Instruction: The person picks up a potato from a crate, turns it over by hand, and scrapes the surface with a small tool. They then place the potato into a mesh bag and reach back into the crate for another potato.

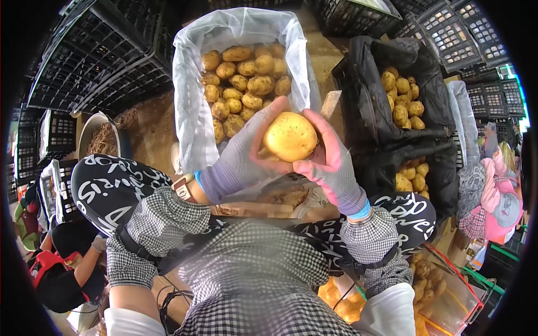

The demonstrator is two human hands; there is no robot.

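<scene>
A large yellow potato (290,137) with small dark specks is held up between both gloved hands. My left hand (241,154) cups it from the left, its thumb below and its fingers behind. From the right, my right hand (336,168) closes around the same potato, thumb underneath. Behind and beyond the hands stands a crate lined with white plastic (190,112), holding many potatoes (260,85) with patches of soil. My forearms partly cover the crate's near end.
Two black-lined crates (367,84) with potatoes stand to the right. Stacked black crates (101,61) rise at the left, near a bucket of dry scraps (103,140). Co-workers are at the right (493,196) and lower left (67,274). More potatoes (428,280) lie at lower right.
</scene>
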